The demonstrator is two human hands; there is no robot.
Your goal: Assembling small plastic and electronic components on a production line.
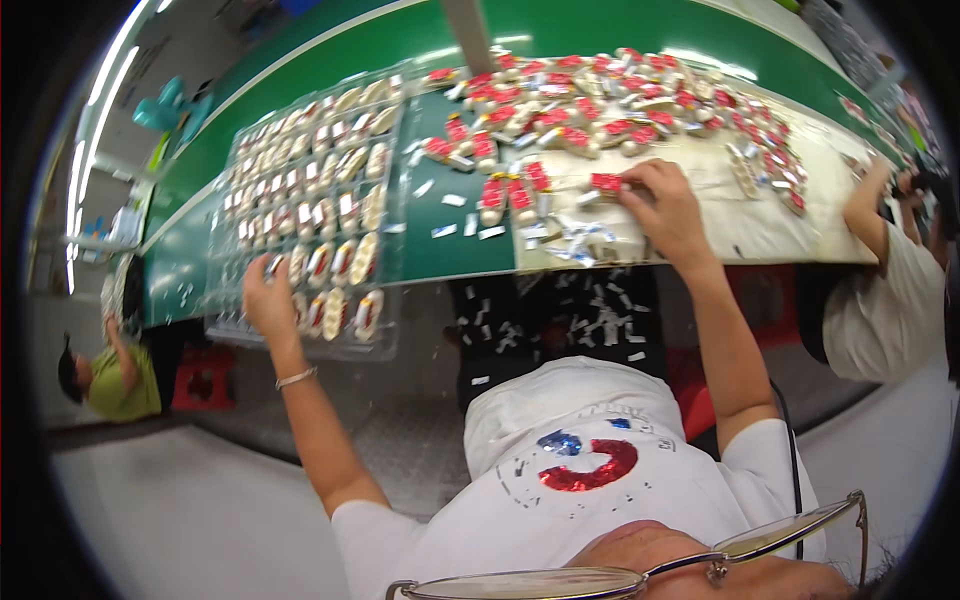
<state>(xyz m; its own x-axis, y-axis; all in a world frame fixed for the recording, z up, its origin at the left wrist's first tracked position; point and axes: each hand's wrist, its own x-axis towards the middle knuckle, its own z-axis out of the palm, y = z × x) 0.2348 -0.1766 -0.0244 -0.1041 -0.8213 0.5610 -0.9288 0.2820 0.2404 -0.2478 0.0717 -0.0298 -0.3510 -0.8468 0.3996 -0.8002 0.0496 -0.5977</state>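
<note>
My right hand (665, 212) is at the table's near side, thumb and fingers pinching a small cream piece with a red top (606, 182). At the left, my left hand (270, 305) is over the near left part of a clear plastic tray (393, 215). Its fingers close around a small cream piece (276, 266), mostly hidden by them. Rows of similar cream oval pieces (340, 262) with white tags fill much of the tray. Beside my right hand lie a few red-topped pieces (517, 198) and a scatter of small white strips (575, 243).
A large pile of red-topped pieces (600, 100) spreads across the far side of the green table (440, 262). A post (467, 35) rises behind it. Strips litter my dark lap (520, 310). Another person's arm (868, 205) reaches in at right; a person in green (125, 385) is at far left.
</note>
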